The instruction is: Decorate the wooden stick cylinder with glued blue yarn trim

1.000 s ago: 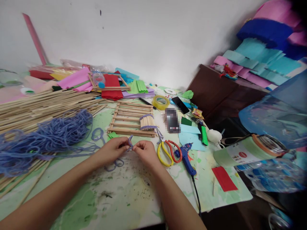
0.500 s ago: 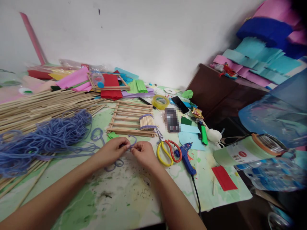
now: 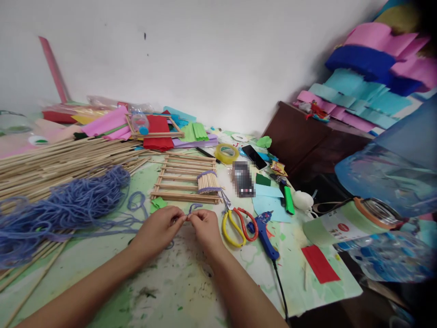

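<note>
My left hand (image 3: 160,228) and my right hand (image 3: 207,228) meet fingertip to fingertip over the front middle of the table. Both pinch a piece of blue-purple yarn (image 3: 195,206), whose end curls up between them. Just beyond the hands lies a wooden stick frame (image 3: 180,177), with a small bundle of short sticks (image 3: 208,181) bound in the same yarn at its right side. Scissors with yellow and red handles (image 3: 239,223) rest right of my right hand. A large tangle of yarn (image 3: 85,200) lies to the left, its strands running toward my left hand.
Long sticks (image 3: 61,159) are piled at the left. A blue glue gun (image 3: 266,234), clear tape roll (image 3: 226,154), phone (image 3: 254,157) and green marker (image 3: 288,200) lie to the right. A green bottle (image 3: 341,223) lies near the right edge.
The view has tilted slightly, so the table things appear lower. My hands have drawn closer together, still pinching the yarn, and its loose end has shifted.
</note>
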A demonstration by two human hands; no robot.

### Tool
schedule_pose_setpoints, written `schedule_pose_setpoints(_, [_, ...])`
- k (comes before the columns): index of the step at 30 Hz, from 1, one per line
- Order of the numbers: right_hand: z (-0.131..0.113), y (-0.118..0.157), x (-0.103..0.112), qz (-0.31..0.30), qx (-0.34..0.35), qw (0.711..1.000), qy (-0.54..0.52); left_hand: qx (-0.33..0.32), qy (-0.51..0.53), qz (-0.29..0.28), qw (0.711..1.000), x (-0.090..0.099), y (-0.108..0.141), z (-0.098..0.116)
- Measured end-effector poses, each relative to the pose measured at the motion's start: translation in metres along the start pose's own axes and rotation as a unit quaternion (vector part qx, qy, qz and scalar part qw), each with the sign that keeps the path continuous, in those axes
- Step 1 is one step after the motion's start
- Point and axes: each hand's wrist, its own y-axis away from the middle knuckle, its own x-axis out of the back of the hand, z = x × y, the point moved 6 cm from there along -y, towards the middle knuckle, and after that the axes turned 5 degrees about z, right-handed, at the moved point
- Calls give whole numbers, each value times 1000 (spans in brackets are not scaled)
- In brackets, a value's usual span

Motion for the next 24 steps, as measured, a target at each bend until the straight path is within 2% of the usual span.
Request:
schedule_pose_setpoints(2, [2, 1, 0, 10, -16, 999, -37, -22, -33, 30, 999, 1, 3, 6])
schedule_pose_setpoints(6, [3, 3, -1, 20, -39, 995, -87, -115, -146, 88, 979, -1, 11, 18])
schedule_pose_setpoints(11, [3, 9, -4, 31, -82, 986, -140, -174, -253, 105, 946, -7, 17, 24])
schedule_pose_setpoints(14, [2, 11, -4, 43, -85, 985, -145, -202, -261, 104, 938, -9, 20, 29])
schedule_pose_setpoints(17, [4, 10, -3, 53, -77, 986, -138, -226, -185, 109, 950, -5, 21, 34])
schedule_pose_setpoints(19, [4, 8, -2, 54, -62, 989, -123, -187, -96, 136, 968, 5, 18, 29])
schedule_pose_setpoints(21, [2, 7, -1, 48, -32, 995, -86, -92, -11, 157, 983, 15, 11, 14])
schedule_pose_setpoints(24, [-5, 7, -2, 28, 15, 999, -12, 46, 108, 113, 987, 13, -1, -8])
